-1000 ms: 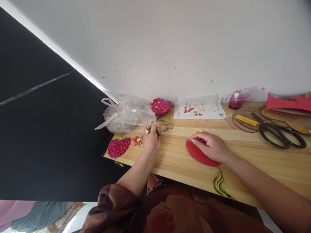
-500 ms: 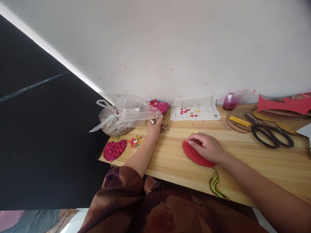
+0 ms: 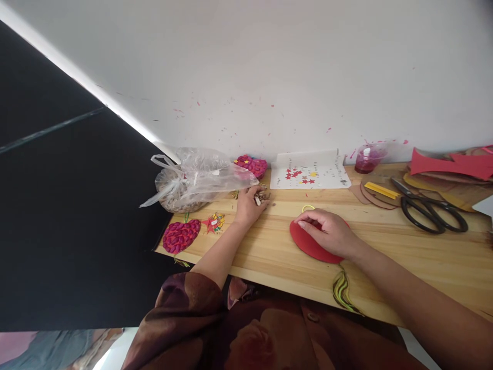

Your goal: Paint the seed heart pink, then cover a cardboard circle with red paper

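My left hand (image 3: 251,206) is low over the wooden tabletop, by the mouth of a clear plastic bag (image 3: 208,172) of small brownish pieces. Its fingers curl round some small pale shell-like pieces (image 3: 258,201), and a few more lie beside the fingertips. My right hand (image 3: 329,234) rests on a red rounded piece (image 3: 311,244), thumb and fingers pressed together; whatever is between them is hidden. The red piece has a yellow loop (image 3: 308,208) at its top and a green-yellow tassel (image 3: 342,293) at its bottom.
Left are a magenta-studded ornament (image 3: 181,236) and a decorated star (image 3: 213,223); another ornament (image 3: 252,165) stands by the wall. Behind lies white paper (image 3: 281,180) with red stars. Right are a cup of magenta liquid (image 3: 365,163), black scissors (image 3: 433,213), a yellow cutter (image 3: 382,190) and red scraps (image 3: 442,164).
My left hand has moved from the bag's mouth slightly right and down to the tabletop pieces, turning its palm downward. My right hand stays on the red piece.
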### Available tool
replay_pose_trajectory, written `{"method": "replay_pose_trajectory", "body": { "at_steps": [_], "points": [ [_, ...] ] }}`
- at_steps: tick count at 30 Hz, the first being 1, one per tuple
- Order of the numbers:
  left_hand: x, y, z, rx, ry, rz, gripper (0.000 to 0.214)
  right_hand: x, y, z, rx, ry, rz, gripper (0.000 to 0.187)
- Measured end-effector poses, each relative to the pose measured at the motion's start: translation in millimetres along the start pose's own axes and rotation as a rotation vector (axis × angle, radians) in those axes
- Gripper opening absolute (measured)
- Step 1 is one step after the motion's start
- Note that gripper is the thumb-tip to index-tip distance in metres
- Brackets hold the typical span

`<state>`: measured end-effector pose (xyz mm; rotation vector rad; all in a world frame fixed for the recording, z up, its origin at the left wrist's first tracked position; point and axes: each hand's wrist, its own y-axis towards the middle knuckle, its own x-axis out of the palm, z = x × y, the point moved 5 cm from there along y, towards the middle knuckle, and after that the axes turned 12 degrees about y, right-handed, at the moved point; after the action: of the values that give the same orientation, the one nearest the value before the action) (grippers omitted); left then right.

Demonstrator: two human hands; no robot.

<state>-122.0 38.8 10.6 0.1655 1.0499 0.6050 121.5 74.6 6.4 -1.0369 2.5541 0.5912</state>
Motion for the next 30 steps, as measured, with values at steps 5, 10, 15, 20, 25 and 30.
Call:
{"method": "replay_pose_trajectory", "body": {
  "at_steps": [5,10,15,20,25,30],
  "points": [
    [-0.4,-4.2,3.6,0.08,0.104,-0.095,0.045,0.4,0.4,0.3,0.003,-0.002,-0.005,0.021],
    [-9.9,-2.9,4.7,0.066,0.194,-0.225,0.061,0.3,0.0,-0.5,0.004,-0.011,-0.003,0.021],
    [-27.2,8.9,0.3,0.025,-0.065,-0.28,0.045,0.1,-0.5,-1.5,0.009,-0.011,-0.008,0.021],
    [-37.3,21.7,-17.7,-0.056,-0.155,-0.14,0.041,-0.1,-0.3,2.0,0.007,-0.012,0.0,0.02],
    [-38.3,32.7,-36.7,-0.144,-0.256,-0.084,0.047,0.5,0.3,3.1,0.003,-0.014,-0.009,0.02],
    [-39.8,40.2,-51.7,-0.185,-0.287,-0.085,0.042,0.0,-0.1,1.1,0.01,-0.001,-0.013,0.02]
  ]
}}
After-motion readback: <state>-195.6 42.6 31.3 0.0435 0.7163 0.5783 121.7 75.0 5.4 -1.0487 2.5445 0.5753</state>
